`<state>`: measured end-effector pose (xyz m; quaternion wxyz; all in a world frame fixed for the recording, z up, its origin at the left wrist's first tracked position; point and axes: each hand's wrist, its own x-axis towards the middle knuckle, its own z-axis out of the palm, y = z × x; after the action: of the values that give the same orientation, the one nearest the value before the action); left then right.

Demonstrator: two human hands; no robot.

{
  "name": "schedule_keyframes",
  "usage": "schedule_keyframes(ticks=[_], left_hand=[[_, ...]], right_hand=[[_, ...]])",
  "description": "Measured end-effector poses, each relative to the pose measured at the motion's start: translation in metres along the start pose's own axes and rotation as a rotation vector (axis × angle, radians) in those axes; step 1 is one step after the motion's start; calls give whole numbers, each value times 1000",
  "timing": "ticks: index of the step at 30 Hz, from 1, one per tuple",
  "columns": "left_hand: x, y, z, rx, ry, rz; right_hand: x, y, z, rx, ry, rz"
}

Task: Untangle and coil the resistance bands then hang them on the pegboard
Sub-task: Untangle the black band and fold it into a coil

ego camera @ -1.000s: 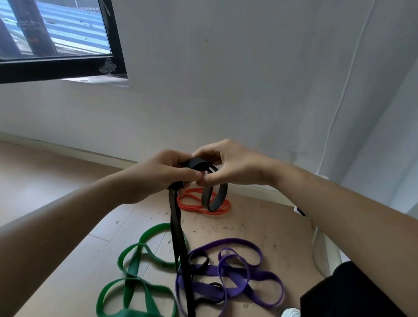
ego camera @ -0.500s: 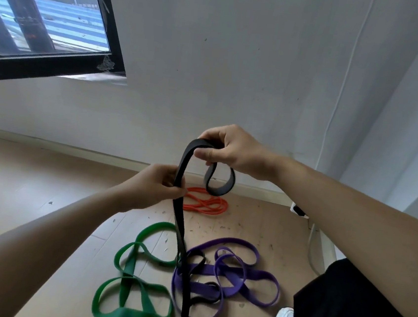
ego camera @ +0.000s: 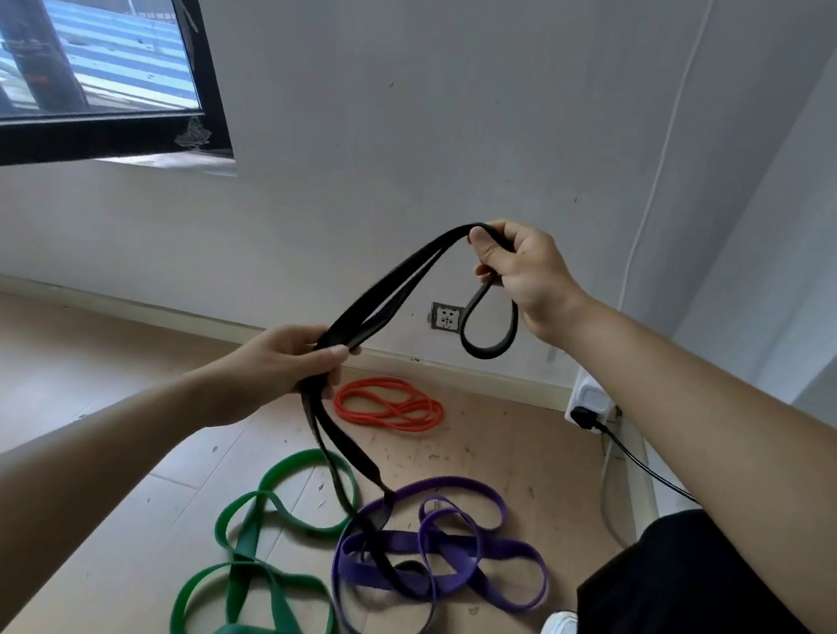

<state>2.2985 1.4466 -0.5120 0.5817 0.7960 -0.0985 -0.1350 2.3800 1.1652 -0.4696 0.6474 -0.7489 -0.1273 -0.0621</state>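
Drawn out between your hands, the black band (ego camera: 354, 323) trails down onto the purple band (ego camera: 485, 548) on the floor (ego camera: 38, 380). Your right hand (ego camera: 524, 276), gripping a small coil, has lifted away from your left hand (ego camera: 282, 364), which clasps the strands, likely feeding the next wrap.

- We see soft, even daylight entering by the window (ego camera: 74, 38) (upper left).
- We find shadows faint, focus sharp, and straight lines bowed near edges.

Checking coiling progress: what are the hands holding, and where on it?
Both hold the black band. The right hand grips its top, a small loop hanging below; the left hand grips the doubled strands lower down.
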Motion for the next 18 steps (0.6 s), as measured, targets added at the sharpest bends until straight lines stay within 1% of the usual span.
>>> schedule_keyframes(ticks=[5,8,11,14,18], left_hand=[[3,8,2,14,110,60],[1,11,6,30,97,90],[-1,14,9,54,55,80],[-1,14,9,66,31,56],[0,10,8,128,75,32]], right_hand=[[4,6,-8,70,39,73],[5,6,-8,126,38,87],[5,3,-7,174,11,89],[3,1,-7,164,-5,86],[0,1,-4,162,-41,90]])
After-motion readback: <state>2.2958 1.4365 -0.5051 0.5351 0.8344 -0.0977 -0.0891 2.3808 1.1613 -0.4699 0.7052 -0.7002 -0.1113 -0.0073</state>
